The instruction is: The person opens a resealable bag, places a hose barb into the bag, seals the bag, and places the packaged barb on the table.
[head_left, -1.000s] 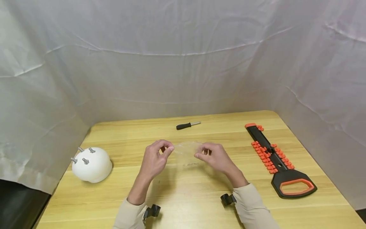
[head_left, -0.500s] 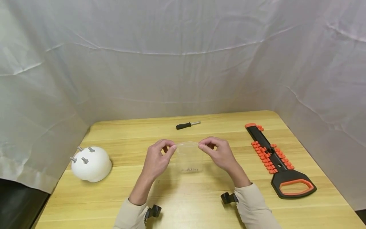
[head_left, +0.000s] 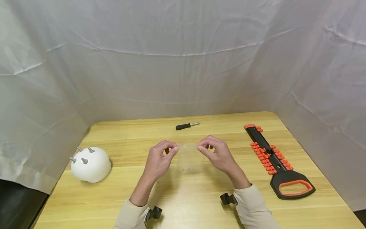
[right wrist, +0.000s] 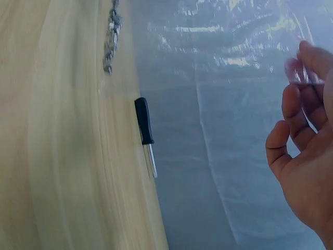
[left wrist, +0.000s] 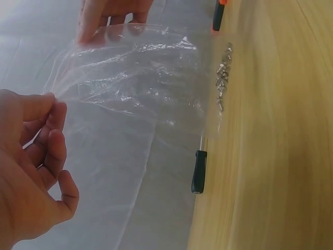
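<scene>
A clear plastic bag (head_left: 190,159) hangs upright between my hands above the table. My left hand (head_left: 160,160) pinches its top left corner between thumb and index finger. At the top right corner, my right hand (head_left: 218,154) pinches the bag the same way. Small silver metal pieces (left wrist: 222,78), which look like short screws, lie in a row along the bag's bottom. In the right wrist view, the thumb and index finger of the right hand (right wrist: 307,135) meet on the film, while the other fingers curl loosely.
Behind the bag lies a black-handled screwdriver (head_left: 183,126). To the left is a white rounded body (head_left: 92,167) with several metal posts. On the right rests a long black tool (head_left: 291,181) with an orange-lined handle and orange blocks. Grey sheeting (head_left: 183,79) encloses the wooden table (head_left: 128,203).
My right hand has shifted its pinch to the bag's top right corner, and the bag now hangs flatter. My left hand has moved slightly right.
</scene>
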`<state>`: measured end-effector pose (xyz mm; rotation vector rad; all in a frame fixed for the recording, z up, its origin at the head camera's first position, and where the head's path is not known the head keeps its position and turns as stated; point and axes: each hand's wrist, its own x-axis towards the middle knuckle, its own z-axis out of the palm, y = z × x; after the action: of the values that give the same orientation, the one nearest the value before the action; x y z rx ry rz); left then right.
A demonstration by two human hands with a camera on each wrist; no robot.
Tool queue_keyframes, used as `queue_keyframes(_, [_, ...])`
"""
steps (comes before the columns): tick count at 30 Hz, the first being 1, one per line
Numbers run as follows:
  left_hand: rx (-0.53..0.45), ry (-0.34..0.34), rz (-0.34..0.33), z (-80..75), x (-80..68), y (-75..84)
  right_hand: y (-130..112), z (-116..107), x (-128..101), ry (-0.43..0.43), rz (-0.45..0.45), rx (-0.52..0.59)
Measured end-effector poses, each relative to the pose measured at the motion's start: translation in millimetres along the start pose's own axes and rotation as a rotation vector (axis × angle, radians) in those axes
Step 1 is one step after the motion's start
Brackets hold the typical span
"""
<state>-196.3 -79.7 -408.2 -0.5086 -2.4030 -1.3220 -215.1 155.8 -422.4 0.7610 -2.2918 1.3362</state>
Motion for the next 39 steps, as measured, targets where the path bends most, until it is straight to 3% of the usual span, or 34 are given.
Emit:
queue_keyframes(5, [0.004,-0.004,0.003,3.0,-0.5,-0.1,-1,-1,-1,-0.025,-0.033,-0.04])
queue_keyframes(13, [0.009,0.002,0.012,4.4,-1.1,0.8,-4,-2,3,-0.079,-0.014,-0.041])
queue_keyframes(30, [0.001,0.002,0.04,4.3,-1.6,3.7,-12,7,9,-0.072,-0.119,-0.079])
queue_keyframes(39, [0.0,-0.002,0.063,6.6,-2.6,5.4,-19,11,12,-0.083,-0.151,-0.159])
